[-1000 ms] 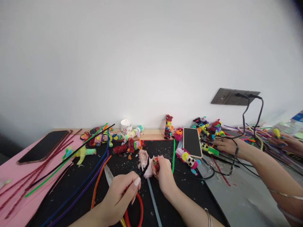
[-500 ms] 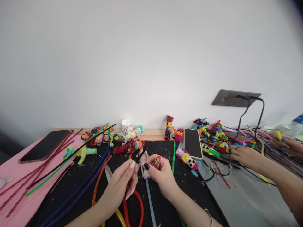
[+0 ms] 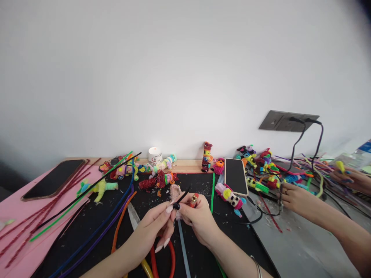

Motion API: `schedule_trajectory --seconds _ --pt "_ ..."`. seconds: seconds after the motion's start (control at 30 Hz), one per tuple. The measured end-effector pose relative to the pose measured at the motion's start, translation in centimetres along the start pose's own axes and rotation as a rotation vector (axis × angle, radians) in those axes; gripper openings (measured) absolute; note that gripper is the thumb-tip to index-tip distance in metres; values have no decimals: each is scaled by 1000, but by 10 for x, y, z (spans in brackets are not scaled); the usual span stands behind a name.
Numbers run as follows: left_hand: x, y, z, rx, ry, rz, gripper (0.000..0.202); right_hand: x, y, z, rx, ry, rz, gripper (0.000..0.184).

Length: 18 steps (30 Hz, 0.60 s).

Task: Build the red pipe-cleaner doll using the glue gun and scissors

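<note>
The left hand (image 3: 153, 222) reaches in from the lower left, thumb and fingertips pinched tight on a short black strip (image 3: 183, 195), remaining fingers curled above the scissors (image 3: 133, 217). The strip slants up to the right between both hands, over the black mat (image 3: 232, 235). Opposite, the right hand (image 3: 201, 222) lies thumb uppermost, its thumb meeting the strip; whether its grip closes there cannot be told.

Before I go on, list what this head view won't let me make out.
Head view:
- Black pipe cleaner in left hand and right hand: stretch inside the grip, hidden.
- Glue gun: body, behind the hands.
- Scissor blade: lower end, behind the left hand.
- White cup: print, too small.
- Blue label: cut off by right edge.
</note>
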<state>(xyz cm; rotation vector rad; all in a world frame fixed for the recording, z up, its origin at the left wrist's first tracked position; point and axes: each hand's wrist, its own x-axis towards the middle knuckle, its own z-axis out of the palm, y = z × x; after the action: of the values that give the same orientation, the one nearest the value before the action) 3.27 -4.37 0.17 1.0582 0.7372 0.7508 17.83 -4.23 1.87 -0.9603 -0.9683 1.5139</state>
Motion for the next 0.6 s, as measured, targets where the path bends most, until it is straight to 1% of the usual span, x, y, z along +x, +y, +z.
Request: schedule_trajectory --seconds 0.2,0.3,0.43,0.6 --pt "-2 5 1 159 36 98 35 0 1 1 -9 20 -6 26" --pt "-4 7 0 310 73 142 31 0 1 0 6 19 -3 26" --pt "-6 9 -1 506 115 223 33 1 1 -1 22 -27 8 28" --pt "-6 9 -1 586 126 253 35 0 1 0 53 -42 15 27"
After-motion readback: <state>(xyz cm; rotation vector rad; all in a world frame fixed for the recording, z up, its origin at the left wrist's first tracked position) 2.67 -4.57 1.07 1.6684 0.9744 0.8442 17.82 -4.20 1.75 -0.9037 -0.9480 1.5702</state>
